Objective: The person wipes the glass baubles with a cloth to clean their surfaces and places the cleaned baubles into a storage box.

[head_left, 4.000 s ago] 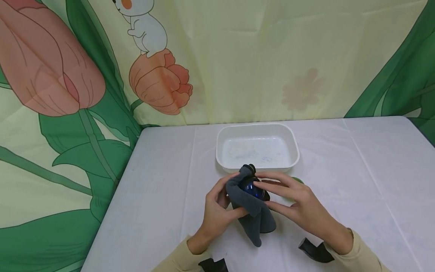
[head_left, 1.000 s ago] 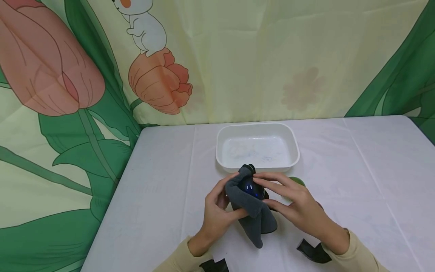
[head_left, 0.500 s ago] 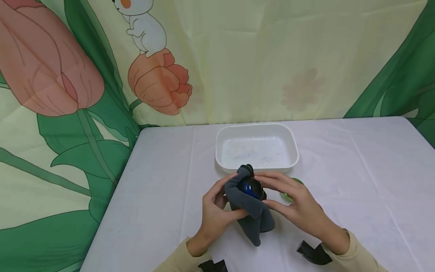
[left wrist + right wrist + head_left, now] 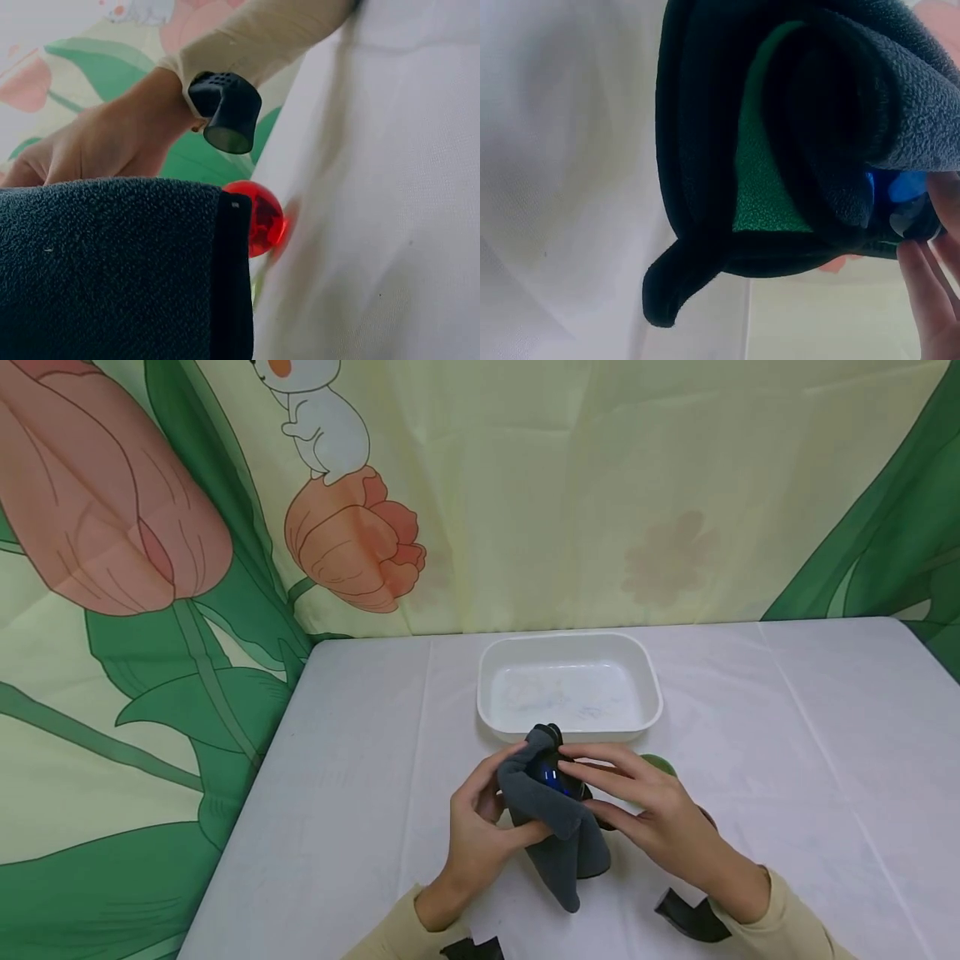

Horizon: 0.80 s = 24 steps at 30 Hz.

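A dark grey towel is folded round a glossy dark-blue ball above the table's middle. My left hand grips the towel from the left, thumb in front and fingers behind. From the right, my right hand holds the ball between fingertips and thumb. In the right wrist view, the blue ball shows beneath a towel fold, with fingertips against it. The towel's free corner hangs below the hands. Much of the ball is hidden by cloth and fingers.
A white rectangular basin stands just beyond the hands. A green round thing peeks out behind the right hand. In the left wrist view, a see-through red ball lies behind the towel's edge. A printed curtain hangs behind the table.
Both hands keep their hold on the towel and ball. The right hand's fingers have shifted slightly on the ball, and the towel's hanging corner sways a little.
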Each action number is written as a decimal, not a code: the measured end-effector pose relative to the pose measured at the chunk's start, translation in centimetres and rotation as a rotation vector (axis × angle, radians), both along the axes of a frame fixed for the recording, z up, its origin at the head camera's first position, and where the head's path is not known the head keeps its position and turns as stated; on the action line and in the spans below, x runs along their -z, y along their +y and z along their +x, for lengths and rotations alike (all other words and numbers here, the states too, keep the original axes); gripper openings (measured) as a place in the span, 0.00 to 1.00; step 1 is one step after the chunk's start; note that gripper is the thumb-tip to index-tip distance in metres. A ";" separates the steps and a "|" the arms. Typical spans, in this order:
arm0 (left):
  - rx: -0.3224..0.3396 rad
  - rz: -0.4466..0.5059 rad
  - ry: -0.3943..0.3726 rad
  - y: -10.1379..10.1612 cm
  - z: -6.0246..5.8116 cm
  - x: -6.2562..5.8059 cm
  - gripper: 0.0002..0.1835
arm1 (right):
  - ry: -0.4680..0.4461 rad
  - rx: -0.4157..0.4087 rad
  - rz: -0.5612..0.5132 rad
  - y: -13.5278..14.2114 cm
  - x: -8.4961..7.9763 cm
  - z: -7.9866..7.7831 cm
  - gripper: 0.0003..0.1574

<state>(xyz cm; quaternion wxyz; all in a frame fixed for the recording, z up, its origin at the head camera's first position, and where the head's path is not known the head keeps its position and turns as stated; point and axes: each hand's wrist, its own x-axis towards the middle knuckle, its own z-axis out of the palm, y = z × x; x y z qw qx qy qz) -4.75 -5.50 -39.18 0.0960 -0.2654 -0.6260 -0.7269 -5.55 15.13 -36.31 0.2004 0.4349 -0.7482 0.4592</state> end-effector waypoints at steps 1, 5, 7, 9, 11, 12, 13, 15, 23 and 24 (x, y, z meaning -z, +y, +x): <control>0.001 -0.002 -0.001 0.0 -0.1 0.3 0.39 | 0.003 -0.001 0.002 0.1 0.1 0.0 0.27; 0.009 -0.009 -0.004 0.0 -0.2 0.9 0.39 | -0.025 -0.002 -0.010 0.2 0.1 0.0 0.27; 0.014 -0.014 -0.004 0.0 -0.2 1.0 0.39 | -0.085 -0.009 -0.027 0.1 -0.3 0.1 0.26; 0.018 -0.018 -0.002 0.0 -0.2 1.0 0.39 | -0.157 -0.020 -0.053 0.0 -0.7 0.3 0.28; 0.021 -0.018 0.000 0.0 -0.2 0.9 0.39 | -0.220 -0.031 -0.072 -0.1 -1.2 0.5 0.34; 0.021 -0.016 0.002 0.0 -0.2 0.9 0.39 | -0.239 -0.035 -0.077 -0.1 -1.4 0.5 0.36; 0.022 -0.013 0.005 0.0 -0.2 0.8 0.39 | -0.249 -0.035 -0.077 -0.2 -1.6 0.6 0.37; 0.021 -0.006 0.008 0.0 -0.2 0.8 0.39 | -0.252 -0.028 -0.063 -0.2 -1.9 0.7 0.37; 0.019 0.008 0.015 0.0 -0.3 0.9 0.38 | -0.103 -0.014 -0.019 0.0 -2.1 0.5 0.27; 0.020 0.008 0.015 0.0 -0.3 0.9 0.38 | -0.075 -0.024 -0.024 0.0 -2.0 0.5 0.26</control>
